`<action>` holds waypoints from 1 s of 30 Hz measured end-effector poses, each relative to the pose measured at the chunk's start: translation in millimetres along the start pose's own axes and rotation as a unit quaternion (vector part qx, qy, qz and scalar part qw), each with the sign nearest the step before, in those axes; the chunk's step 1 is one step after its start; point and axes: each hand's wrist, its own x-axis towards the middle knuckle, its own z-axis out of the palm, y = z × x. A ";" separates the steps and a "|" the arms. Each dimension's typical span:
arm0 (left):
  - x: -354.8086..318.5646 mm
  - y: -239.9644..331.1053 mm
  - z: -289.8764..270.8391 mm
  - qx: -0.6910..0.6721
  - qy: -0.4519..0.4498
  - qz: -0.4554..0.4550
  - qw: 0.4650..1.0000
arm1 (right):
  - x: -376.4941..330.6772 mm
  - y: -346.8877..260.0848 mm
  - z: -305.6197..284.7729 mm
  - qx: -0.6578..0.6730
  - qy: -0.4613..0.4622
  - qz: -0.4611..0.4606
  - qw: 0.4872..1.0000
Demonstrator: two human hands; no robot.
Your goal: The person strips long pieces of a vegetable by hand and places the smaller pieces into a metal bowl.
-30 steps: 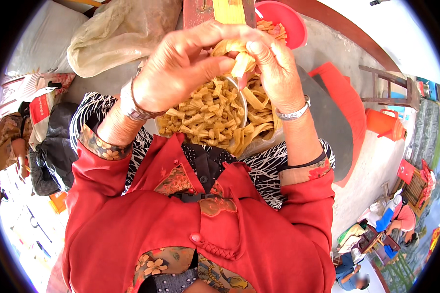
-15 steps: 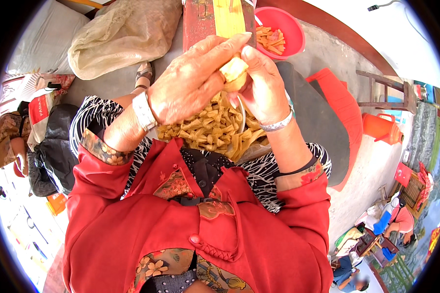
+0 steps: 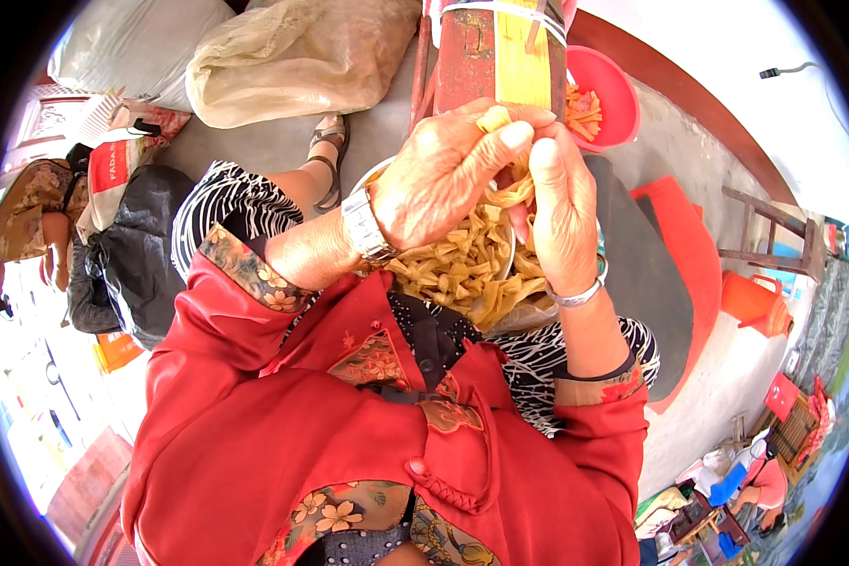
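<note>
Both hands are raised over a white-rimmed basin [image 3: 373,173] in front of my lap. Between them is a soft yellow strip [image 3: 509,195] that looks like tofu skin, folded into a loop. My left hand [image 3: 434,179] is closed on its upper end, thumb bent over it. My right hand [image 3: 566,212] pinches the strip from the other side, its fingers partly hidden behind the thumb. Below lies a heap of knotted yellow strips [image 3: 462,250] filling the basin.
A worn red wooden bench [image 3: 464,66] with a flat yellow piece [image 3: 523,61] on top stands just beyond my hands. Right of it is a pink-red bowl [image 3: 623,94] holding orange-yellow strips [image 3: 583,111]. A pale sack [image 3: 302,61], wooden stool [image 3: 774,231] and orange watering can [image 3: 755,304] stand around.
My view has shifted, so the scene sits further right and lower. The strip, a compact bundle between the palms before, now shows as a loop pinched between both hands.
</note>
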 end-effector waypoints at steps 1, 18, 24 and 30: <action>-0.3 1.3 -1.6 0.015 0.010 0.023 1.000 | -0.9 3.1 0.8 -0.010 0.016 -0.021 1.000; 8.2 15.0 -40.1 -0.422 -0.076 -0.140 0.893 | -8.1 1.0 -25.7 -0.213 0.040 -0.133 0.967; 8.4 17.7 -31.3 -0.171 -0.030 -0.094 0.980 | 0.6 6.7 -17.5 -0.255 0.061 -0.129 0.957; 8.3 16.6 -26.7 -0.028 0.021 -0.136 0.990 | 7.3 15.2 -13.6 -0.203 0.022 -0.106 0.973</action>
